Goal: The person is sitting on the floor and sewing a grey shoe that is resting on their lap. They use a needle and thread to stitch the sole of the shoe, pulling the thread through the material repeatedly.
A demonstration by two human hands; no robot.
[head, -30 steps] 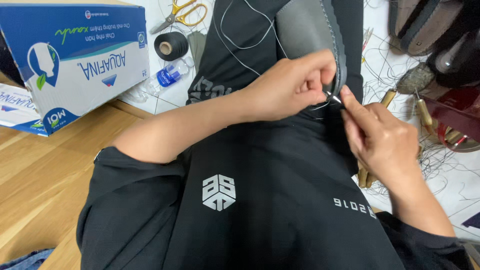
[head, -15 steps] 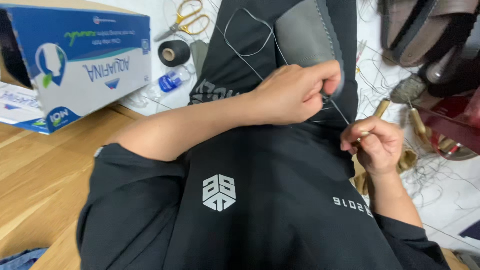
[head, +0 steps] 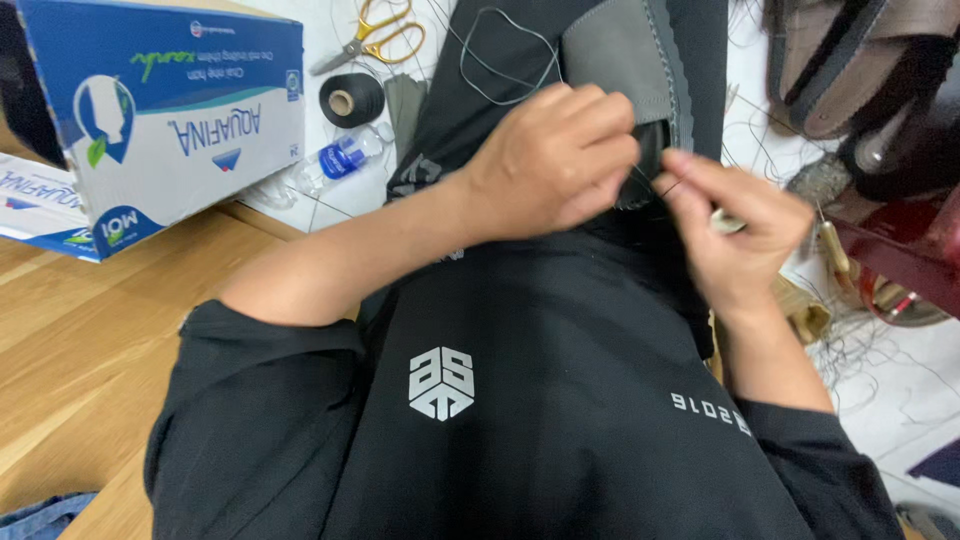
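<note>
My left hand [head: 555, 160] grips the edge of a grey and black padded piece [head: 620, 50] held over my lap. Close beside it, my right hand [head: 740, 230] pinches a dark thread [head: 500, 60] at the piece's edge with thumb and forefinger, and a small silvery thing sits against the fingers. The thread loops loosely over the black fabric above my left hand. Both forearms come out of black sleeves.
A blue and white cardboard box [head: 160, 110] stands at the left on the wooden floor [head: 80, 330]. Yellow-handled scissors [head: 375, 35], a black thread spool [head: 352, 98] and a small plastic bottle [head: 335, 160] lie behind it. Shoe soles [head: 850, 60] and loose threads lie at the right.
My right hand drew away down and to the right, pulling the thread, then came back up beside my left hand. The left hand kept its grip on the piece.
</note>
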